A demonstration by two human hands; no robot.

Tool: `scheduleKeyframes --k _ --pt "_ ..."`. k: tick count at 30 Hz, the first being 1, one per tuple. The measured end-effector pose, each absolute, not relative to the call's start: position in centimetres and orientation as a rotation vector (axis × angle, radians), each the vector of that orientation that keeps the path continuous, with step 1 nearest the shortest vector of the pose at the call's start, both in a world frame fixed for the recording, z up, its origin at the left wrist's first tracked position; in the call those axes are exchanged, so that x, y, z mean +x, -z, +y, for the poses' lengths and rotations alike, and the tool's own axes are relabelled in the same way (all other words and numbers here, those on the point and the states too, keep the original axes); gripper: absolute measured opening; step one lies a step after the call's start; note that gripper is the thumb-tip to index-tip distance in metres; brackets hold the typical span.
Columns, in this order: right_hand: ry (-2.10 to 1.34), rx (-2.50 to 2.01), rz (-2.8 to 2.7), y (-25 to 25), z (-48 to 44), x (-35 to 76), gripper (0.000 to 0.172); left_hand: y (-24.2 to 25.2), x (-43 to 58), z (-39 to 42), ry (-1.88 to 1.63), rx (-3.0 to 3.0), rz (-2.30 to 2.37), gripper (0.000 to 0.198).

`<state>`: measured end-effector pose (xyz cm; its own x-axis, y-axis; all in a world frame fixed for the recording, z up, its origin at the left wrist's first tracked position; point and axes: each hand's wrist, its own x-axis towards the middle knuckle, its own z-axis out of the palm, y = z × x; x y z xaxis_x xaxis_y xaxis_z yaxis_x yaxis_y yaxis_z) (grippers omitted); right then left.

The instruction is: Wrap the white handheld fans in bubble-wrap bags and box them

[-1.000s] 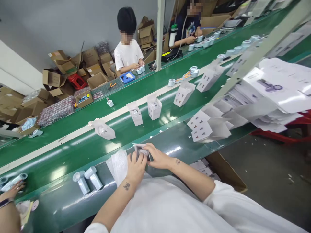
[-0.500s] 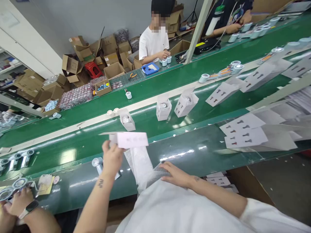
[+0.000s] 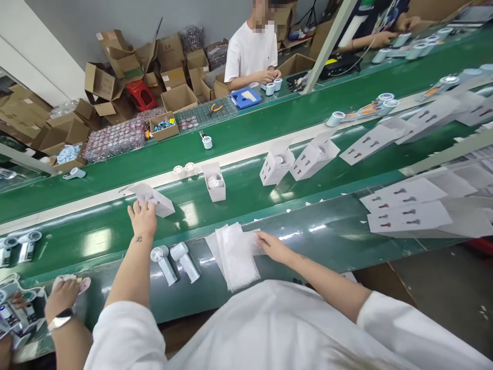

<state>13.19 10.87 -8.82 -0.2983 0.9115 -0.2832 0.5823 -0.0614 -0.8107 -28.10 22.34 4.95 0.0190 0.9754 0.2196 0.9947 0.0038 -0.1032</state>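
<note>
My left hand (image 3: 143, 220) reaches over the green belt, its fingers closed on a small white box (image 3: 165, 205) with a raised flap. At the edge of a pile of translucent packing bags (image 3: 238, 259), my right hand (image 3: 272, 246) pinches the corner of one bag. Between my arms, two pale blue handheld fans (image 3: 165, 264) lie side by side on the near bench. Another open white box (image 3: 216, 187) stands on the belt, with a wrapped item showing inside.
More open white boxes (image 3: 275, 167) stand along the belt. Flat printed boxes (image 3: 408, 213) are stacked on the right. A co-worker's hand with a watch (image 3: 63, 295) works at left; another person (image 3: 252, 56) sits across the line. A slanted post (image 3: 327, 49) rises at the far belt.
My left hand has carried the white box leftward and away from me onto the belt. My right hand has moved up to the bags. Two fans now show fully.
</note>
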Motion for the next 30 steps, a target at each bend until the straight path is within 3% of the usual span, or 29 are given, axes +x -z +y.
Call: scheduleKeyframes --k 4,8,10,12,15,19,23,27,30 --pt "-1.235 -1.542 -1.902 8.5 11.5 13.7 0.035 -4.3 -23.2 16.0 -0.095 -1.783 -2.777 0.042" --pt "-1.152 -1.428 -1.914 8.0 11.3 14.2 0.048 0.8 -19.2 8.7 -0.331 -1.691 -3.081 0.053" --pt "-1.103 -1.439 -1.768 7.2 11.1 14.5 0.047 2.8 -18.6 6.6 -0.052 -1.569 -3.205 0.05" --pt "-1.117 -1.496 -1.505 5.9 10.8 14.7 0.034 3.2 -18.2 5.7 0.477 -1.384 -3.317 0.047" --pt "-1.515 -1.505 -0.978 3.1 10.3 14.2 0.021 1.2 -15.8 5.7 1.221 -1.293 -3.377 0.045" --pt "-2.243 -1.053 -0.502 -0.6 9.8 12.4 0.044 -2.2 -8.5 6.0 1.763 -2.016 -3.201 0.039" --pt "-2.082 -0.877 -0.411 -2.0 10.1 13.5 0.043 -2.8 -3.5 6.1 1.14 -3.125 -2.259 0.025" --pt "-1.87 -0.996 -0.327 -2.0 10.0 19.1 0.039 -0.8 -3.6 7.1 0.172 -3.255 -1.451 0.022" --pt "-1.908 -1.069 -0.361 -2.3 8.6 22.7 0.04 0.9 -4.3 8.8 -0.381 -3.242 -1.445 0.018"
